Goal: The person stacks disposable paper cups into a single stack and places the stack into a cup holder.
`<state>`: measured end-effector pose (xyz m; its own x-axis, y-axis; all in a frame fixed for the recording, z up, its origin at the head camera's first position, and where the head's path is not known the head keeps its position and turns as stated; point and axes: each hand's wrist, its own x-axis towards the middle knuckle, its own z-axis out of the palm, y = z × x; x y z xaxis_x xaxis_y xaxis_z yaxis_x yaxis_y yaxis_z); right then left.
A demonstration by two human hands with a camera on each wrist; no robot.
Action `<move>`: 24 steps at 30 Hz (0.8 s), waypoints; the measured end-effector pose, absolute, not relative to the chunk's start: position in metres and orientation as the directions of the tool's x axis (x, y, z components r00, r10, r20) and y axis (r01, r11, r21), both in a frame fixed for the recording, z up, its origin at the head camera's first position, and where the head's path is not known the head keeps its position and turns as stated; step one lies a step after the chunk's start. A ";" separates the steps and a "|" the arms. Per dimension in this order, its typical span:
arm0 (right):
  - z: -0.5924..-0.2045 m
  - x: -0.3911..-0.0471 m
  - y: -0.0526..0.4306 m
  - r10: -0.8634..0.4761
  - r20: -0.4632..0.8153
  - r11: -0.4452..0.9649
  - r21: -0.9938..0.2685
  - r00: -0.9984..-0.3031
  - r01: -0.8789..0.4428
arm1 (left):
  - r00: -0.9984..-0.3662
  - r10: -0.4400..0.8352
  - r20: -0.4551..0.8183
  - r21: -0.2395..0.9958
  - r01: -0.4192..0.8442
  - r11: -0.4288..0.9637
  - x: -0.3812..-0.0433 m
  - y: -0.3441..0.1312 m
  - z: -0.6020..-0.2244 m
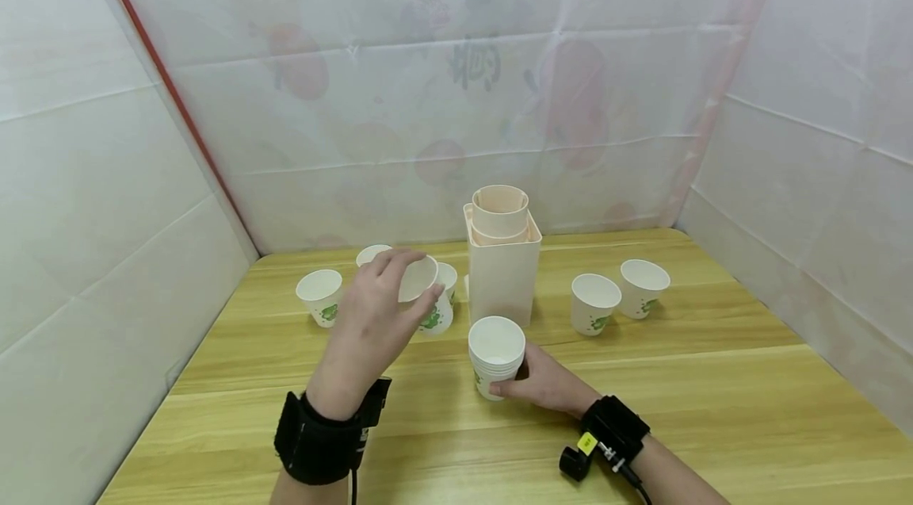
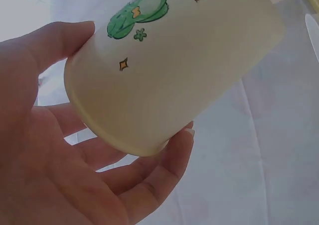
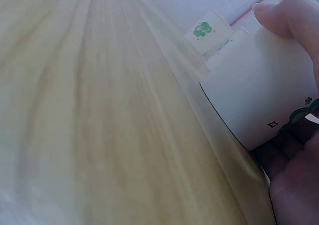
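Note:
My left hand [image 1: 371, 315] holds a white paper cup [image 1: 417, 281] near its rim, left of the middle of the table. In the left wrist view the same cup [image 2: 174, 70] is tilted, with a green cartoon print, its rim between thumb and fingers. My right hand [image 1: 545, 382] grips a stack of nested white paper cups [image 1: 495, 342] low on its side, in front of a cream box. The right wrist view shows the thumb and fingers around the stack [image 3: 254, 85], close to the tabletop.
The cream square box [image 1: 502, 283] stands at the middle back with a round tube [image 1: 499, 212] in its top. Single cups stand on the left [image 1: 319, 295], partly hidden behind the left hand [image 1: 373, 253], and on the right [image 1: 595, 303], [image 1: 644, 287]. White sheets [image 1: 428, 93] enclose the wooden table [image 1: 713, 378].

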<state>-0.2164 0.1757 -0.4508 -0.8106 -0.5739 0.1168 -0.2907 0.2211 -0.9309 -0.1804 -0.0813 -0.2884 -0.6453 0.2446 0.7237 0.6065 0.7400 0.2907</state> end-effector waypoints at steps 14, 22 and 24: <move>-0.423 -0.202 0.173 -0.603 0.095 0.202 -0.942 -0.792 -0.267 | -0.594 0.383 0.707 0.238 0.711 0.662 -0.173 -0.042 -0.298; -0.424 -0.202 0.173 -0.612 0.107 0.198 -0.938 -0.784 -0.283 | -0.569 0.428 0.703 0.208 0.739 0.641 -0.171 -0.029 -0.303; -0.424 -0.202 0.173 -0.614 0.111 0.195 -0.938 -0.782 -0.287 | -0.557 0.437 0.707 0.195 0.746 0.636 -0.170 -0.026 -0.305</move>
